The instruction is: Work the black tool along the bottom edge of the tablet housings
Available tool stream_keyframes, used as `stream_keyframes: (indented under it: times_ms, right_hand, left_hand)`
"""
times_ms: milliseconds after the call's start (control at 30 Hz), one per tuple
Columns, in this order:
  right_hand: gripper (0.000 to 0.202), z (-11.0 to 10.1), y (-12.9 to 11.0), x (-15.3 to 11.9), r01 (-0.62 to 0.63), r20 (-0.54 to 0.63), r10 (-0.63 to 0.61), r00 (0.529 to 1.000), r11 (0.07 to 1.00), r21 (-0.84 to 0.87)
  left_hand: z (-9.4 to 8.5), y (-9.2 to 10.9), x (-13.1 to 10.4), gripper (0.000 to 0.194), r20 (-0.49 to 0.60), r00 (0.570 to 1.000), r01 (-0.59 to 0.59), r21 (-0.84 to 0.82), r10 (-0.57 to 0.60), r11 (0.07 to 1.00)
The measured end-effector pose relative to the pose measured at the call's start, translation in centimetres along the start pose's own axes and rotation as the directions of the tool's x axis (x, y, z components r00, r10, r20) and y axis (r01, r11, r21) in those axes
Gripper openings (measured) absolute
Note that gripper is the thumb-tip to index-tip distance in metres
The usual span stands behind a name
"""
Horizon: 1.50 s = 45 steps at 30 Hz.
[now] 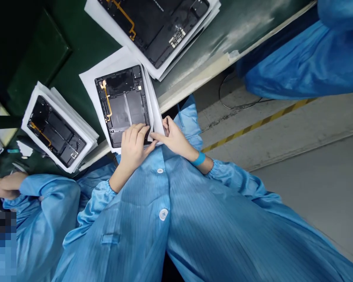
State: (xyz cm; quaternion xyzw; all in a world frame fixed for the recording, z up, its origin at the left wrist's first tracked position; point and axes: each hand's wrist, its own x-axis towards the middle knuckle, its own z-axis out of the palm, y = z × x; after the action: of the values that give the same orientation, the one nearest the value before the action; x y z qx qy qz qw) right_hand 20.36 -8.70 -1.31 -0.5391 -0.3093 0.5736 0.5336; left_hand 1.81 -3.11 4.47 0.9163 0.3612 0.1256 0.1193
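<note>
A black tablet housing (120,102) with an orange flex cable lies on a stack of white paper sheets (91,78) in front of me. My left hand (135,143) grips its lower right corner, fingers over the inner face and thumb along the near edge. Beside it my right hand (178,139) is closed at the right edge of the sheets, its thumb pointing toward the left fingertips. A white paper corner stands raised between the two hands. The tips of my curled right fingers are partly hidden. A blue band (199,158) circles my right wrist.
More tablet housings on paper stacks lie at the upper right (161,31) and left (57,131) of the green table (73,27). A co-worker's hands (7,185) are at far left. Another person's blue sleeve (288,64) is at upper right. Yellow-black tape (261,123) marks the floor.
</note>
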Motion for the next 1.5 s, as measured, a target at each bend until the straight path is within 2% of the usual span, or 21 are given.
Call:
stream_keyframes:
  times_ms: [133,267,367,467,567,667,800,900,967,1033,1167,1267,1400,1500]
  right_hand:
    - [0.066,-0.7,0.8,-0.2,0.016,0.020,-0.018,1.000,0.994,0.105]
    - [0.067,-1.0,1.0,-0.3,-0.024,0.048,0.018,0.999,0.990,0.140]
    - [0.059,-0.5,0.7,-0.1,-0.022,0.070,0.014,0.997,0.993,0.113]
    - [0.051,0.1,0.6,0.2,0.033,0.022,-0.035,0.999,0.997,0.066]
    - [0.054,0.5,0.8,0.4,0.058,-0.026,-0.058,0.998,0.998,0.008]
    - [0.062,0.8,0.9,0.4,0.025,-0.064,-0.029,0.998,0.998,-0.061]
    - [0.063,1.0,1.2,0.1,0.007,-0.113,-0.022,0.993,0.991,-0.131]
    - [0.045,0.7,1.2,-0.3,0.130,-0.154,-0.161,0.975,0.972,-0.195]
    - [0.034,0.5,1.2,-0.7,0.235,-0.197,-0.298,0.934,0.929,-0.287]
    - [0.030,0.1,1.0,-1.1,0.287,-0.210,-0.391,0.896,0.872,-0.396]
    - [0.025,-0.2,0.5,-1.5,0.323,-0.098,-0.431,0.897,0.790,-0.521]
    - [0.023,-0.3,0.1,-1.5,0.340,-0.030,-0.431,0.902,0.751,-0.566]
    - [0.023,-0.4,-1.1,-1.6,0.330,0.008,-0.398,0.917,0.750,-0.573]
    - [0.025,-0.3,-2.2,-1.9,0.337,0.033,-0.377,0.926,0.782,-0.525]
  left_hand:
    - [-1.0,-0.6,0.3,0.058,0.032,0.993,-0.116,0.061,0.114,0.991]
    - [-2.4,-1.5,0.8,0.059,0.229,0.962,-0.175,0.097,0.149,0.980]
    - [-3.4,-2.4,2.0,0.056,0.371,0.905,-0.250,0.073,0.207,0.965]
    - [-4.4,-3.2,3.7,0.052,0.500,0.814,-0.351,0.017,0.296,0.936]
    - [-5.4,-3.6,5.2,0.053,0.576,0.733,-0.410,-0.049,0.361,0.911]
    - [-6.2,-3.9,6.0,0.056,0.600,0.704,-0.443,-0.046,0.379,0.895]
    - [-7.0,-4.3,6.4,0.048,0.581,0.699,-0.559,0.079,0.417,0.826]
    - [-7.8,-5.0,6.5,0.044,0.570,0.699,-0.605,0.150,0.431,0.782]
    - [-8.3,-5.5,6.5,0.041,0.585,0.688,-0.630,0.190,0.429,0.753]
    - [-8.6,-6.0,6.4,0.038,0.602,0.675,-0.657,0.228,0.427,0.718]
    - [-8.4,-6.9,5.5,0.055,0.580,0.684,-0.675,0.271,0.443,0.686]
    - [-7.9,-7.4,5.0,0.057,0.573,0.690,-0.666,0.263,0.442,0.698]
    - [-7.4,-7.6,4.6,0.057,0.601,0.671,-0.673,0.249,0.434,0.696]
    - [-7.2,-7.8,4.6,0.057,0.590,0.637,-0.723,0.235,0.496,0.649]
